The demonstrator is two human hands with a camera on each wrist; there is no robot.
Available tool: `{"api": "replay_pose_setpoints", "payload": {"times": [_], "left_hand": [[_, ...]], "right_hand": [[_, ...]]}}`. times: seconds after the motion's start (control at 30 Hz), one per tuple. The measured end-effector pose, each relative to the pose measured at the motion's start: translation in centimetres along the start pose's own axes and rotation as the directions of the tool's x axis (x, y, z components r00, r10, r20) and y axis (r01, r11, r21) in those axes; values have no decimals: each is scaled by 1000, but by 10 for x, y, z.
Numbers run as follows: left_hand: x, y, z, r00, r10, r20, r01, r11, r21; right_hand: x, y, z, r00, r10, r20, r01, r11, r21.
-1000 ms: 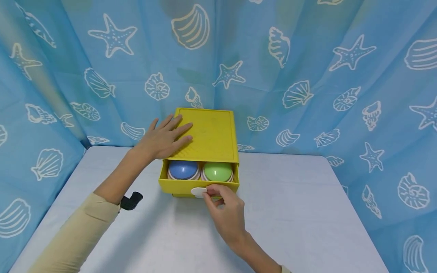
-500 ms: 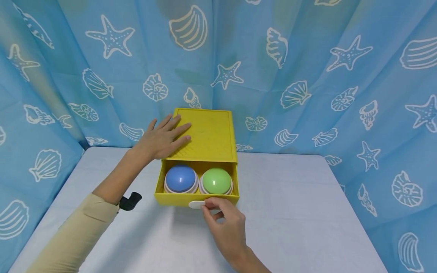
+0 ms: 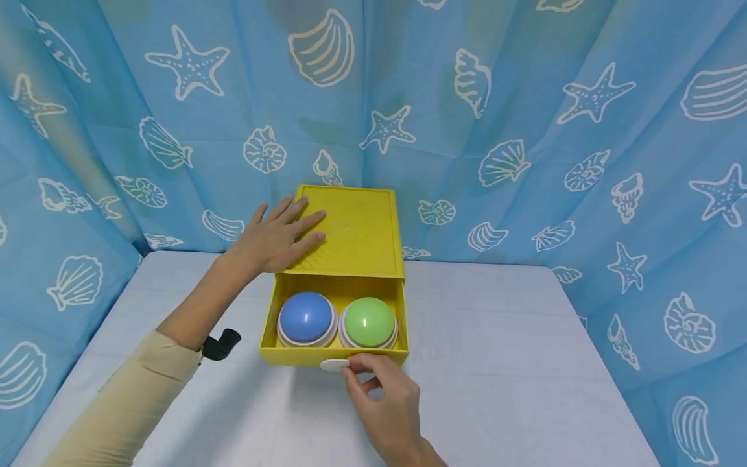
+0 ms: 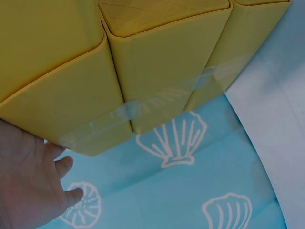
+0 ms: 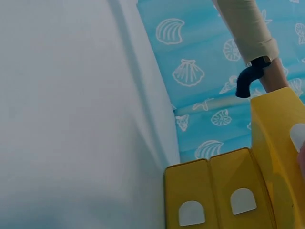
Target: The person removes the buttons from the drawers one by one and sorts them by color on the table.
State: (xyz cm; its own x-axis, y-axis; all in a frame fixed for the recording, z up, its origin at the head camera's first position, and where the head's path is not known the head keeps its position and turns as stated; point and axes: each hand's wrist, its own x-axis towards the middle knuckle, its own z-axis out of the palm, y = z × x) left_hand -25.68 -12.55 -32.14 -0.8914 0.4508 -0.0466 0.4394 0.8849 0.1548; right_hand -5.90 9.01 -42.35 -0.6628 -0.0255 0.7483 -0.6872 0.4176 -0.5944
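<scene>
The open drawer (image 3: 294, 356) is sticking out toward you from the top of the yellow cabinet (image 3: 358, 233), which is standing at the far side of the table (image 3: 496, 363), against the curtain (image 3: 432, 168). Inside the drawer, a blue dome (image 3: 306, 316) is sitting on the left and a green dome (image 3: 369, 322) on the right, each resting on a whitish base. Your right hand (image 3: 385, 395) is pinching the white handle (image 3: 334, 365) on the drawer front between thumb and finger, covering the handle's right end and part of the front. Your left hand (image 3: 271, 243) is lying on the left part of the cabinet top, fingers spreading wide and holding nothing, hiding some of that edge. The drawer is blocking the lower fronts from above; from your right wrist, two closed drawers (image 5: 214, 186) are showing beneath it, each carrying a white tab (image 5: 191, 213). Close to your left wrist, a black curved piece (image 3: 220, 344) is poking out beside the tan sleeve (image 3: 131, 395). White shell and starfish drawings are covering the blue curtain. Along the cabinet's side, a clear strip (image 4: 159, 101) is running, its pale marks too blurred to read.
</scene>
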Motion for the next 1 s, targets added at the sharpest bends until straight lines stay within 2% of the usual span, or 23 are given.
{"api": "replay_pose_setpoints", "payload": {"times": [0.17, 0.3, 0.57, 0.67, 0.77, 0.9, 1.0], "left_hand": [[-1, -1, 1, 1000, 1, -3, -1, 1000, 1], [-1, -1, 1, 1000, 2, -2, -2, 1000, -2], [-1, 0, 1, 1000, 2, 2, -2, 1000, -5], [-1, -1, 0, 1000, 2, 3, -2, 1000, 3], [-1, -1, -1, 1000, 0, 2, 0, 1000, 6], [-1, -1, -1, 1000, -3, 4, 2, 1000, 5], [-1, 0, -1, 1000, 0, 7, 0, 1000, -2]], "right_hand": [[-4, -1, 1, 1000, -2, 5, 2, 1000, 1], [-6, 0, -2, 999, -13, 40, 12, 1000, 20], [5, -1, -24, 991, -58, 118, 48, 995, 83], [16, -7, -38, 991, -17, 133, -1, 991, 134], [30, -13, -53, 981, 71, 183, -99, 984, 149], [51, -17, -68, 932, 211, 295, -245, 966, 84], [66, -16, -76, 907, 262, 331, -293, 955, 46]]}}
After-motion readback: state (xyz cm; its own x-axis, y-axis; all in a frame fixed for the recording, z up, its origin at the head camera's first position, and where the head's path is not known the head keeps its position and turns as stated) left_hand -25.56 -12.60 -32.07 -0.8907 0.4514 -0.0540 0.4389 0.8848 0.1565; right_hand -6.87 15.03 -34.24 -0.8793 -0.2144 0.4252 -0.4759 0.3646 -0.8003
